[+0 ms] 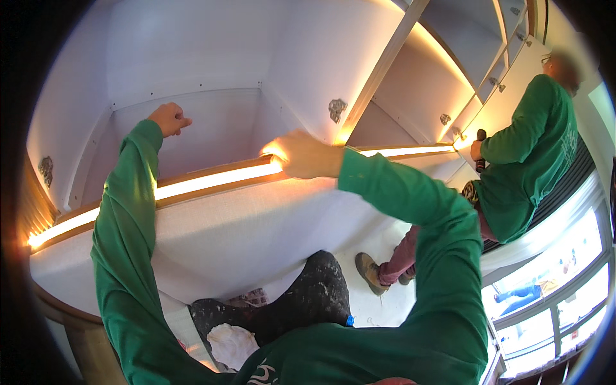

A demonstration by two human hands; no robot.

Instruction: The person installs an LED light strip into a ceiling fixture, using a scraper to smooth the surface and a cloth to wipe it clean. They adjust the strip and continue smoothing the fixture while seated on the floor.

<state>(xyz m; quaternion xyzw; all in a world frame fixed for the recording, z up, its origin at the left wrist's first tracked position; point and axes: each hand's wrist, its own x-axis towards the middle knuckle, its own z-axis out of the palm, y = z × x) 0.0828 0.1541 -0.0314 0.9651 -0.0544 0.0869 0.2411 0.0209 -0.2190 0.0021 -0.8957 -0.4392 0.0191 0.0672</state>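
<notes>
- White light strip [218,180] slants mid-frame along the cabinet [192,45] edge.
- My right hand [308,154] curls on it, probably steadying; can't tell how tight.
- My left hand [170,120], upper left, mostly closed, nothing visible inside.

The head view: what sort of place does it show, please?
Perhaps a room or vehicle being fitted out: open white cabinets, a glowing light strip along their front edge, and a co-worker in green holding a dark object.

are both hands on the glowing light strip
No, only the right hand is at the glowing light strip; the left hand is raised apart from it.
</notes>
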